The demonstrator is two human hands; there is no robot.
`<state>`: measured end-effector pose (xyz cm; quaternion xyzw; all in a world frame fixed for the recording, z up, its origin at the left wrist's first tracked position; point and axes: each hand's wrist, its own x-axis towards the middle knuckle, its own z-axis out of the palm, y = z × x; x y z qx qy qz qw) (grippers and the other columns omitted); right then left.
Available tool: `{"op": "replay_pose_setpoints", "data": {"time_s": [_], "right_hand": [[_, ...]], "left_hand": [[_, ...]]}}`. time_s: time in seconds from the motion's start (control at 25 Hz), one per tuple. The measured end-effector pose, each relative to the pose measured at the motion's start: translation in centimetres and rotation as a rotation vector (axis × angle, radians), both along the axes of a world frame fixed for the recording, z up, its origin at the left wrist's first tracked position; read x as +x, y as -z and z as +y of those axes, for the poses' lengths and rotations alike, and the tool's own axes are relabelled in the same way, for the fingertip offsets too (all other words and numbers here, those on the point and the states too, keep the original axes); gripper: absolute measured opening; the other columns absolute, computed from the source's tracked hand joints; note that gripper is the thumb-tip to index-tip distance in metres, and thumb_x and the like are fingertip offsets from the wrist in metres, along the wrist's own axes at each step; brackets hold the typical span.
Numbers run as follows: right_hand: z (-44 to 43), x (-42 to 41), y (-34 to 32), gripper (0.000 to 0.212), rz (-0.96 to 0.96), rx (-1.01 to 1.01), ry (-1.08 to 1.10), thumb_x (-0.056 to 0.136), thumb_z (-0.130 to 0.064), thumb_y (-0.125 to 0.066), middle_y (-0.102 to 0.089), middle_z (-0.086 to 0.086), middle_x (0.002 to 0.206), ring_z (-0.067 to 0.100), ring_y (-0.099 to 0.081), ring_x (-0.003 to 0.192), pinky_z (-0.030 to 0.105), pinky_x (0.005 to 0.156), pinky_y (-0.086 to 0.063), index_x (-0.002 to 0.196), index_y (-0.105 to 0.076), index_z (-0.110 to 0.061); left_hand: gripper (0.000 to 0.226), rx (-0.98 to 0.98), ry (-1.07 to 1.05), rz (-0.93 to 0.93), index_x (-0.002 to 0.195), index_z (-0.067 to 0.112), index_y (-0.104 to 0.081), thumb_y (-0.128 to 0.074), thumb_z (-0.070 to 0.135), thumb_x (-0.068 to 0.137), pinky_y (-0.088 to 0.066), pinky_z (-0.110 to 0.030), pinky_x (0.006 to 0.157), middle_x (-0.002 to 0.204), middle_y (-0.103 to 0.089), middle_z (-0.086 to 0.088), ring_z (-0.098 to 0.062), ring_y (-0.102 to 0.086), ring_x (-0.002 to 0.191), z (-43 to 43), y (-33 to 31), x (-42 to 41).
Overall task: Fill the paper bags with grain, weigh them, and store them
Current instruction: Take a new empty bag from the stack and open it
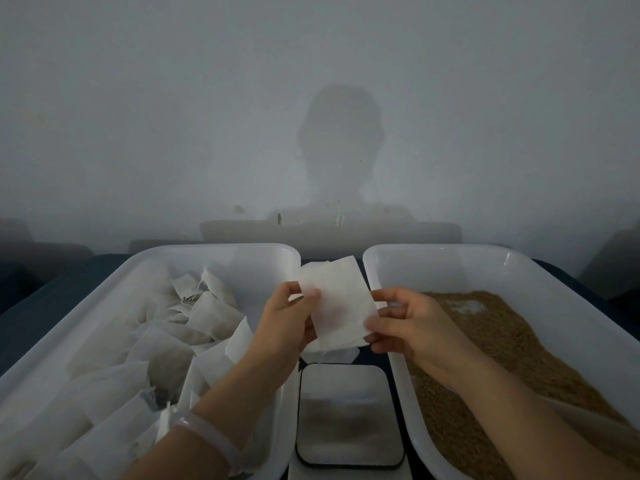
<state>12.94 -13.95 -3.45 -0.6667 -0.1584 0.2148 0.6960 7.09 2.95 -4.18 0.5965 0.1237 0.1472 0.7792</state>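
A dim grey wall [173,98] rises behind a dark tabletop [31,317], and a person's shadow [341,150] falls on it straight ahead. The light is poor, so the tabletop's far edge is hard to make out; it seems to meet the wall just behind the trays.

A small scale [349,415] with a shiny square platform sits at the near centre, its platform bare. Left of the scale, touching or nearly touching it, is a white plastic tray [114,282] heaped with thin white paper bags [145,344], some with drawstrings. Right of the scale stands a second white tray [540,271] holding a shallow bed of brown grain [502,341]. Only a narrow strip of tabletop shows between the two trays, beyond the scale; their outer rims run out of view at the lower corners.

Above the scale, in that gap, both hands hold one empty paper bag [341,303] upright and slightly tilted. The left hand [287,323], with a pale bangle [207,431] on its wrist, pinches the bag's left edge between thumb and fingers. The right hand [412,323] pinches its right edge and lower corner, the forearm crossing over the grain tray's near rim.
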Motion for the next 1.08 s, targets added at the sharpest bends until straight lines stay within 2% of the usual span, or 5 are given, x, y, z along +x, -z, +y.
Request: {"op": "replay_pose_setpoints", "data": {"time_s": [0.32, 0.44, 0.56, 0.76, 1.08], "right_hand": [[0.0, 0.0, -0.4, 0.042, 0.207, 0.127, -0.043, 0.068, -0.011, -0.070, -0.065, 0.010, 0.063, 0.016, -0.062, 0.051, 0.023, 0.046, -0.051, 0.108, -0.058, -0.001], [0.2, -0.2, -0.4, 0.034, 0.085, 0.037, -0.003, 0.076, -0.021, -0.069, -0.068, 0.008, 0.073, 0.017, -0.063, 0.056, 0.024, 0.050, -0.051, 0.106, -0.061, -0.008], [-0.4, -0.4, -0.5, 0.035, -0.343, -0.050, 0.074, 0.068, -0.050, -0.066, -0.067, -0.008, 0.099, 0.009, -0.066, 0.082, 0.023, 0.065, -0.054, 0.093, -0.068, -0.026], [0.1, -1.0, 0.1, 0.020, -0.560, -0.397, -0.091, 0.087, -0.049, -0.054, -0.054, -0.022, 0.113, 0.000, -0.055, 0.101, 0.028, 0.087, -0.051, 0.084, -0.070, -0.037], [0.1, -1.7, -0.5, 0.021, -0.518, -0.394, -0.190, 0.092, -0.025, -0.058, -0.061, -0.032, 0.059, -0.003, -0.054, 0.046, 0.008, 0.046, -0.039, 0.088, -0.064, -0.045]], "left_hand": [[0.058, 1.126, 0.314, -0.240, 0.125, 0.042, -0.046, -0.075, 0.035, 0.076, 0.006, -0.027, 0.117, 0.138, -0.038, 0.026, 0.005, -0.016, 0.139, 0.1, 0.2, -1.1], [0.015, 1.045, 0.146, -0.175, 0.100, 0.023, -0.072, -0.062, 0.018, 0.090, -0.024, -0.027, 0.113, 0.094, -0.064, 0.022, 0.002, -0.059, 0.098, 0.4, 0.5, -0.4], [0.019, 0.940, 0.052, -0.104, 0.065, 0.027, -0.062, -0.070, 0.029, 0.082, -0.038, -0.015, 0.057, 0.051, -0.052, 0.018, -0.001, -0.046, 0.053, 0.7, 0.7, -0.3], [0.029, 1.082, 0.018, -0.151, 0.065, 0.022, -0.052, -0.079, 0.025, 0.074, -0.032, -0.012, 0.052, 0.056, -0.047, 0.012, -0.003, -0.041, 0.050, 0.4, 0.9, -0.3], [0.044, 1.316, 0.064, -0.229, 0.064, 0.032, -0.035, -0.073, 0.011, 0.074, -0.029, -0.018, 0.052, 0.062, -0.043, 0.014, -0.008, -0.038, 0.056, 0.1, 0.7, -0.5]]}}
